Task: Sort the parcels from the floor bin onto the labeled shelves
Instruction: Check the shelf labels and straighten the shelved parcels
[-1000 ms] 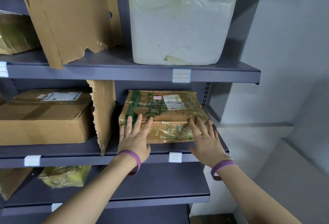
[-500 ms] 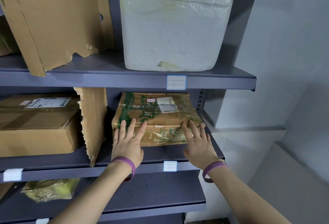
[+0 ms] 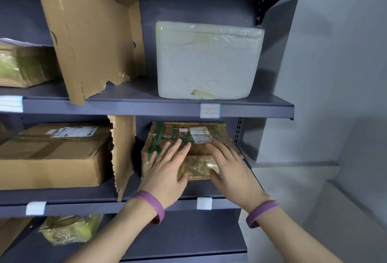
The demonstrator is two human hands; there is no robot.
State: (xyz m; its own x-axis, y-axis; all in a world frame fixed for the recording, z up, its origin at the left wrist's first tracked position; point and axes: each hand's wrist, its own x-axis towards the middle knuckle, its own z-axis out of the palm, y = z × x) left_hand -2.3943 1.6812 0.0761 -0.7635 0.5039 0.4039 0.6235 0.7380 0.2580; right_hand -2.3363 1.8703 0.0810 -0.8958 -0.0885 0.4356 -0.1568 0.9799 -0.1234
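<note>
Nearest the camera, two forearms with purple wristbands (image 3: 151, 202) reach to the middle shelf (image 3: 100, 208). Both the left hand (image 3: 165, 170) and right hand (image 3: 232, 170) lie flat, fingers spread, pressing on a plastic-wrapped parcel (image 3: 167, 135) resting in the right bay beside a torn cardboard divider (image 3: 123, 149). Seating it well likely means an even, two-handed push straight back, clear of the divider, keeping its label (image 3: 200, 134) readable. Above sits a white foam box (image 3: 207, 61).
</note>
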